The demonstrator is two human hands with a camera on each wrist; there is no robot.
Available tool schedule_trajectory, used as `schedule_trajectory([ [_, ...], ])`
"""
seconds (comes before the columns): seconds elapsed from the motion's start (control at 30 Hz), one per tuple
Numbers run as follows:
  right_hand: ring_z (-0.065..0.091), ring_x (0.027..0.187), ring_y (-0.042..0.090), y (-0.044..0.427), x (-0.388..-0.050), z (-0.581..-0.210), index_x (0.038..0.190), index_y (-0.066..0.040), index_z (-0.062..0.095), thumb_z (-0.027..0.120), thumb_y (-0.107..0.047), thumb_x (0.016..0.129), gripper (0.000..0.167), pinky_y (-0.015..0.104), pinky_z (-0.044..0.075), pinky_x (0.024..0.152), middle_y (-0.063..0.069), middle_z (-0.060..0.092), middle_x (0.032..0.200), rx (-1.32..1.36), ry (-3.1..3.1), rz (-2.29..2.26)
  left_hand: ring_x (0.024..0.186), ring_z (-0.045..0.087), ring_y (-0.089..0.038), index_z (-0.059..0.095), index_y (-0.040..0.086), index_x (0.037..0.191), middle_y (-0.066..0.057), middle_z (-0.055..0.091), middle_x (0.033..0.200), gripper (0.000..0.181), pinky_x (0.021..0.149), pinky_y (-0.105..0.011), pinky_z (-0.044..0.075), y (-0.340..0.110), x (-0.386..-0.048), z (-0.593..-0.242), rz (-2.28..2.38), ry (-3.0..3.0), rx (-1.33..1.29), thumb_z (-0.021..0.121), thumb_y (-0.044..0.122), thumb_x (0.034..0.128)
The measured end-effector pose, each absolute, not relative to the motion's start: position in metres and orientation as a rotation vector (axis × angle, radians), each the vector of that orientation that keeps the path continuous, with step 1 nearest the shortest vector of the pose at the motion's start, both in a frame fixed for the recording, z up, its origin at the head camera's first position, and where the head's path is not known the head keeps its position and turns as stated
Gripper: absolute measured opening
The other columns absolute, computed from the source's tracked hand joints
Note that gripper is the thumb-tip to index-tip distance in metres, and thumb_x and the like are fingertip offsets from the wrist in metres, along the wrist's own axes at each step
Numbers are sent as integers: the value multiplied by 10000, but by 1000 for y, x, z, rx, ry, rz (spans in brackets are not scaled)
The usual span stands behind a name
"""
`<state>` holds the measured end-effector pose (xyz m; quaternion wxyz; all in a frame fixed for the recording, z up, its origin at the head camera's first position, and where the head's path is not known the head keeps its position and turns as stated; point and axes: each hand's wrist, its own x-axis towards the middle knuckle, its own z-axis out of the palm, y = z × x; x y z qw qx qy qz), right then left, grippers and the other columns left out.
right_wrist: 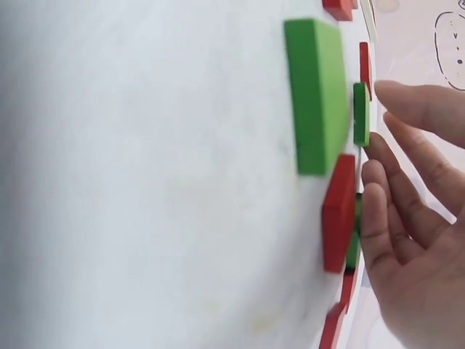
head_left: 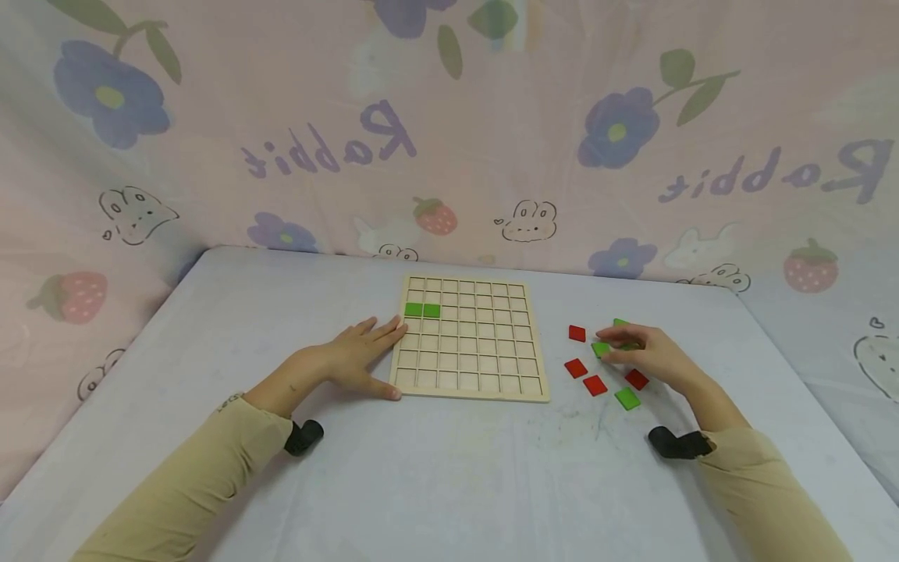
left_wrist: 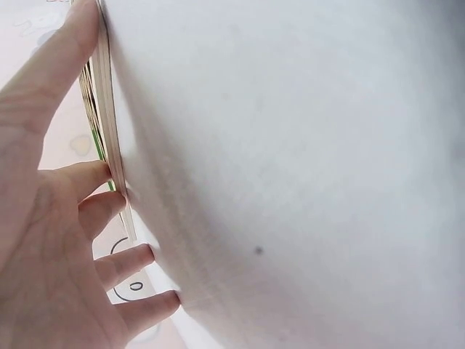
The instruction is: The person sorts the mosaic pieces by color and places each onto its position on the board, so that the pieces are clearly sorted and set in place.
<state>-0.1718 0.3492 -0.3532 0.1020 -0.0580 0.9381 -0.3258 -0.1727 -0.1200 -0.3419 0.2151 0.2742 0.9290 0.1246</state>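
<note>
A square wooden grid board [head_left: 472, 396] lies on the table, with two green tiles [head_left: 423, 311] side by side in its left columns. Along its left edge rests my left hand [head_left: 361, 357], fingers spread and thumb at the near corner. The left wrist view shows that left hand [left_wrist: 58, 240] against the board's side [left_wrist: 109, 109]. My right hand [head_left: 649, 355] hovers over the loose tiles, thumb and fingers apart around a green tile [head_left: 600, 350]. In the right wrist view a gap shows between the thumb [right_wrist: 418, 105] and fingers beside that green tile [right_wrist: 361, 115].
Several red tiles, one of them [head_left: 595, 385] nearest the board, lie scattered right of it. A green tile [head_left: 627, 398] lies nearest me, and another [head_left: 621, 321] sits behind my right hand. A patterned curtain [head_left: 463, 140] rises behind the white table [head_left: 449, 484].
</note>
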Motion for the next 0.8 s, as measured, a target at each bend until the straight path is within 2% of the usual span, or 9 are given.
schedule_trajectory([
  [0.4,498,1070,249,352,-170,-355,1268,-47,606,695,-218,871,441,198,453,813,172,557,1237,-206,2751,-958,1452,36,-464,137,79,1544,-120,65,1619,1024,1148,-626,95,-121,-172,-341,357,2576,779,686,545,815],
  [0.63,505,957,170,351,-170,-353,1222,-41,642,714,-225,857,415,190,458,763,146,585,1139,-205,2770,-946,1454,36,-461,134,86,1545,-117,65,1620,1028,1148,-625,97,-121,-173,-343,352,2580,776,684,553,813],
  [0.8,496,906,179,349,-172,-353,1206,-35,647,728,-241,846,423,203,459,716,114,586,1045,-199,2776,-926,1454,38,-460,136,86,1545,-115,66,1620,1025,1149,-624,96,-120,-173,-343,344,2582,775,684,550,814],
])
